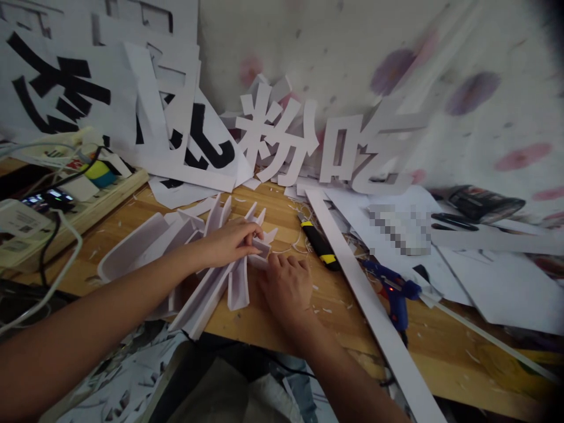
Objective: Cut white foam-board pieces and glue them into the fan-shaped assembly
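A white foam-board letter [207,299] with raised side walls lies open side up on the wooden table, its front part near the table's front edge. My left hand [233,242] reaches over it from the left, with thumb and fingers pinched on the wall of a short stroke at its right. Against the end of that same stroke, my right hand [288,288] rests low with its fingers curled and pressed on the piece. The right fingertips are partly hidden. A yellow-and-black utility knife [319,242] lies just beyond my right hand.
A long white strip [374,305] slants across the table right of my hands. Beyond it lies a blue glue gun [394,288] with a lit red light. Finished white characters [282,138] stand against the wall. A power strip [88,205] with cables is at left.
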Available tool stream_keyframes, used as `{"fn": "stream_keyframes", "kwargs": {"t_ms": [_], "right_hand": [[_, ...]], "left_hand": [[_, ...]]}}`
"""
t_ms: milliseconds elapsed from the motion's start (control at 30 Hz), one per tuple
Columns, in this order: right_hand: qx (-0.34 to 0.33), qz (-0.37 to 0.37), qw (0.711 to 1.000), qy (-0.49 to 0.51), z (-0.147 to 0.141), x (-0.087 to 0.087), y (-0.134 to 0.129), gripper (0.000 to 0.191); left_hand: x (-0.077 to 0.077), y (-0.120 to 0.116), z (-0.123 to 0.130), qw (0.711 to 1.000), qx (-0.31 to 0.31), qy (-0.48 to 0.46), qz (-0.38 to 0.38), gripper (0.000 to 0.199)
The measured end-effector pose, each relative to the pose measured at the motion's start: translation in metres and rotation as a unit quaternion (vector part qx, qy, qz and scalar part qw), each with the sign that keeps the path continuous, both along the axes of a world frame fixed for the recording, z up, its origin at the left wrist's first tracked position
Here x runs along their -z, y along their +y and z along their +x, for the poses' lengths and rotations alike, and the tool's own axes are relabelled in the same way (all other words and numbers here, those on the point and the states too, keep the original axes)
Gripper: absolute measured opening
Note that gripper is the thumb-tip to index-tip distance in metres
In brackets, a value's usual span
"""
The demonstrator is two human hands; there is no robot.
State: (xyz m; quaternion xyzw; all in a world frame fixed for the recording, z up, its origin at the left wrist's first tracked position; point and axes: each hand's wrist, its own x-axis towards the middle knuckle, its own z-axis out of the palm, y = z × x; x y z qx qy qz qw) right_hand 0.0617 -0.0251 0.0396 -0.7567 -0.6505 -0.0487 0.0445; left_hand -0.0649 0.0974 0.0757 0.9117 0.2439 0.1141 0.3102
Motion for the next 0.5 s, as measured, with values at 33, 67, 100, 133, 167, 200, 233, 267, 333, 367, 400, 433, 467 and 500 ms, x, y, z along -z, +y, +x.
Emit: {"fn": "stream_keyframes", "kwargs": {"t_ms": [33, 67, 100, 133, 167, 200, 233, 267, 333, 367, 400, 433, 467, 500], "right_hand": [[0.000, -0.001, 1.000, 0.002, 0.000, 0.000, 0.000, 0.016], [0.000, 0.000, 1.000, 0.004, 0.000, 0.000, 0.000, 0.015], [-0.001, 0.001, 1.000, 0.005, 0.000, -0.001, 0.000, 0.014], [-0.001, 0.001, 1.000, 0.006, 0.000, -0.001, 0.000, 0.013], [-0.001, 0.001, 1.000, 0.007, -0.001, -0.002, 0.000, 0.013], [0.000, -0.001, 1.000, 0.008, -0.001, -0.002, 0.000, 0.013], [0.001, -0.002, 1.000, 0.009, -0.002, -0.003, 0.000, 0.013], [0.002, -0.005, 1.000, 0.010, -0.002, -0.004, 0.000, 0.013], [0.003, -0.012, 1.000, 0.012, -0.002, -0.006, 0.001, 0.014], [0.000, -0.018, 1.000, 0.014, -0.001, -0.007, 0.000, 0.015], [-0.006, -0.024, 1.000, 0.018, 0.001, -0.009, 0.000, 0.015], [-0.013, -0.033, 0.999, 0.027, 0.003, -0.012, -0.001, 0.015], [-0.019, -0.043, 0.998, 0.042, 0.007, -0.014, -0.002, 0.016], [-0.018, -0.055, 0.996, 0.063, 0.012, -0.017, -0.004, 0.017]], "left_hand": [[0.000, 0.000, 0.000, 1.000, 0.000, -0.001, 0.001, 0.019], [0.000, 0.000, 0.000, 1.000, 0.000, -0.004, 0.001, 0.019], [0.000, 0.000, 0.000, 1.000, 0.000, -0.005, 0.002, 0.019], [0.000, 0.000, -0.001, 1.000, 0.000, -0.006, 0.003, 0.019], [0.000, 0.000, -0.001, 1.000, 0.000, -0.007, 0.003, 0.019], [0.000, -0.001, -0.001, 1.000, -0.001, -0.006, 0.003, 0.019], [0.000, -0.001, -0.001, 1.000, -0.002, -0.006, 0.002, 0.019], [0.000, -0.001, -0.001, 1.000, -0.002, -0.007, 0.002, 0.018], [0.001, -0.001, -0.001, 1.000, -0.005, -0.012, 0.003, 0.017], [0.001, -0.001, -0.002, 1.000, -0.006, -0.014, 0.004, 0.017], [0.002, 0.000, -0.002, 1.000, -0.007, -0.015, 0.005, 0.018], [0.003, 0.001, -0.003, 1.000, -0.008, -0.015, 0.005, 0.019], [0.003, 0.003, -0.005, 1.000, -0.010, -0.016, 0.003, 0.021], [0.003, 0.004, -0.006, 1.000, -0.009, -0.018, 0.000, 0.023]]}}
